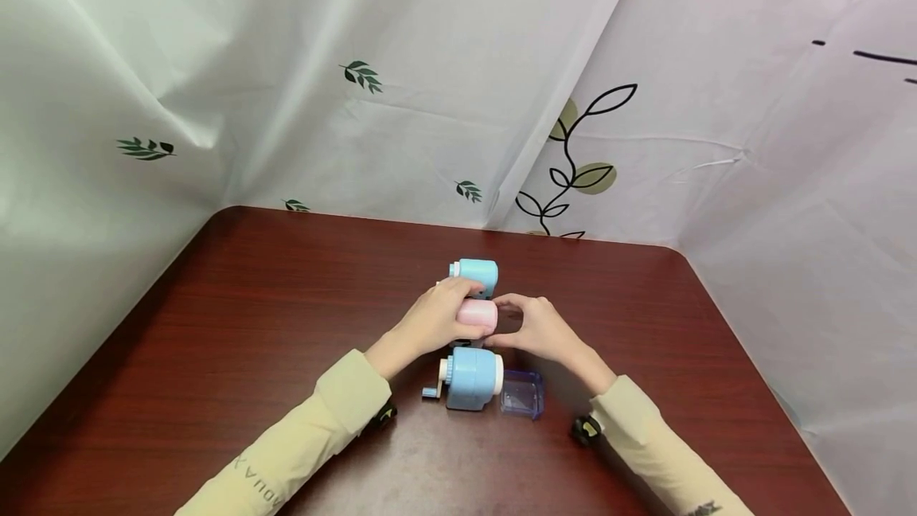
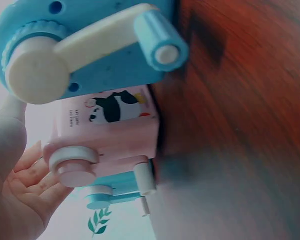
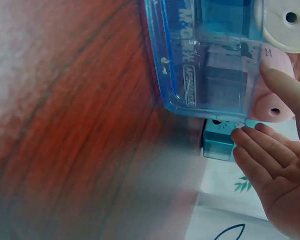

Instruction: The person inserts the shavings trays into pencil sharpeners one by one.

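1. Pink sharpener point(image 1: 478, 314), head view: close row, so a skewed pull could topple a neighbour. It is between near blue sharpener point(image 1: 470, 379) and far blue sharpener point(image 1: 478, 273), short of the worktop point(image 1: 322, 285)'s far edge. Left hand point(image 1: 433, 315) grasps it; right hand point(image 1: 540, 331) curves at its right end, grasping or not: cannot tell.
2. Left wrist view: crank point(image 2: 104, 39) juts out; left hand might snag it. Pink body meets left fingers.
3. Right wrist view: clear tray point(image 3: 192, 65) partly screens pink end near right hand; a low wrist could knock it.
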Available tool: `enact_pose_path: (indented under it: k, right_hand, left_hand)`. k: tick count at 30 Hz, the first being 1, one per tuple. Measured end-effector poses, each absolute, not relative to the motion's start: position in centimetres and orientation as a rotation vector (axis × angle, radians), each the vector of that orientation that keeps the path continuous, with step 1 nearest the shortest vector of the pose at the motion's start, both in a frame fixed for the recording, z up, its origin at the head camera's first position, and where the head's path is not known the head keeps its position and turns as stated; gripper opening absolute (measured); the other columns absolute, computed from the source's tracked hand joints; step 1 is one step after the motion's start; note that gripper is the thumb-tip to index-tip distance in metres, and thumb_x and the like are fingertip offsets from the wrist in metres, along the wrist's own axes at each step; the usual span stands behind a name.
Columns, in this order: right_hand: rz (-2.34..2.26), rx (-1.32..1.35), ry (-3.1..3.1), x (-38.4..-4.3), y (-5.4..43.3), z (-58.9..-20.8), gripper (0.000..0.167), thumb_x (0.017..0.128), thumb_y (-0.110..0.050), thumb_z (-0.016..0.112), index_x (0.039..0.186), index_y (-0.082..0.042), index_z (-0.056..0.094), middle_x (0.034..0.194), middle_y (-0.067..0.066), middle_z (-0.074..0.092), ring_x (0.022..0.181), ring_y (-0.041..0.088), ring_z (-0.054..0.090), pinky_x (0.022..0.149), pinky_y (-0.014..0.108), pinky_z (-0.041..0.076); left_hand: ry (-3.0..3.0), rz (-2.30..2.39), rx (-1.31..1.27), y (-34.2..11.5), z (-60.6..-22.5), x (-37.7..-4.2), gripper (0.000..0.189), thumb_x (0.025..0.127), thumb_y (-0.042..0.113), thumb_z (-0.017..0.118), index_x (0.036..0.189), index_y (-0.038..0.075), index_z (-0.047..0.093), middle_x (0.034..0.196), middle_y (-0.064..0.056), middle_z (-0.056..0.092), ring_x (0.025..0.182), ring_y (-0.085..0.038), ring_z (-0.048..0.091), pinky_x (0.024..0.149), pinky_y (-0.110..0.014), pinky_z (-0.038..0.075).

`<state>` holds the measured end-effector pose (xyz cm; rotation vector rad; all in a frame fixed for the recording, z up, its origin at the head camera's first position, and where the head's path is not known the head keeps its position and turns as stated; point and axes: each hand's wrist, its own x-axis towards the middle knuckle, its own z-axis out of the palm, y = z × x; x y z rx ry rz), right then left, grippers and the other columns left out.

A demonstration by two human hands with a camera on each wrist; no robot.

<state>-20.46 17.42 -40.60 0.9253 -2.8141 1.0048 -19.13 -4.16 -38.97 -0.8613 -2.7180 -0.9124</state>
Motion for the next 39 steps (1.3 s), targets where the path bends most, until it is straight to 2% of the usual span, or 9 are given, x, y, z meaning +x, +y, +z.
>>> enact_pose_path:
  k: [8, 16, 21, 30, 39]
  right_hand:
    - [1.043, 0.825, -2.821, -19.7, 18.5, -39.8, 0.062, 0.068, -0.039, 0.085, 0.118, -0.009, 0.064, 0.111, 0.007, 0.072, 0.103, 0.018, 0.068, 0.087, 0.037, 0.054]
    - [1.004, 0.762, -2.742, -18.6, 20.0, -38.6, 0.058, 0.07, -0.035, 0.085, 0.118, -0.009, 0.065, 0.108, 0.012, 0.072, 0.101, 0.028, 0.069, 0.085, 0.047, 0.053]
    - [0.909, 0.75, -2.702, -17.6, 20.1, -38.6, 0.051, 0.071, -0.034, 0.084, 0.116, -0.015, 0.066, 0.11, 0.006, 0.072, 0.097, 0.027, 0.069, 0.083, 0.043, 0.054]
    - [0.874, 0.743, -2.665, -15.6, 20.5, -38.6, 0.049, 0.072, -0.029, 0.084, 0.115, -0.012, 0.067, 0.11, 0.005, 0.072, 0.097, 0.025, 0.07, 0.082, 0.04, 0.055]
    - [0.836, 0.732, -2.682, -14.5, 21.5, -38.9, 0.05, 0.073, -0.026, 0.083, 0.117, -0.01, 0.066, 0.109, 0.005, 0.072, 0.096, 0.024, 0.07, 0.082, 0.04, 0.055]
  left_hand:
    - [-2.672, -0.924, -0.831, -4.4, -37.9, -18.1, 0.063, 0.077, 0.037, 0.079, 0.127, 0.007, 0.057, 0.125, -0.008, 0.062, 0.118, -0.025, 0.055, 0.094, -0.041, 0.048]
    - [-2.668, -0.959, -0.821, -4.7, -37.1, -17.0, 0.062, 0.078, 0.036, 0.077, 0.129, 0.008, 0.056, 0.126, -0.006, 0.061, 0.117, -0.023, 0.055, 0.094, -0.039, 0.048]
    - [-2.657, -0.954, -0.847, -4.7, -37.0, -16.3, 0.056, 0.081, 0.035, 0.074, 0.127, 0.008, 0.057, 0.124, -0.004, 0.062, 0.115, -0.023, 0.056, 0.098, -0.042, 0.046]
    - [-2.629, -0.921, -0.864, -4.4, -36.8, -14.8, 0.054, 0.08, 0.038, 0.075, 0.123, 0.011, 0.058, 0.118, -0.001, 0.063, 0.111, -0.018, 0.056, 0.093, -0.036, 0.048]
    - [-2.65, -0.971, -0.892, -4.5, -37.3, -14.0, 0.056, 0.08, 0.039, 0.075, 0.128, 0.015, 0.057, 0.125, 0.003, 0.06, 0.117, -0.014, 0.055, 0.098, -0.032, 0.046]
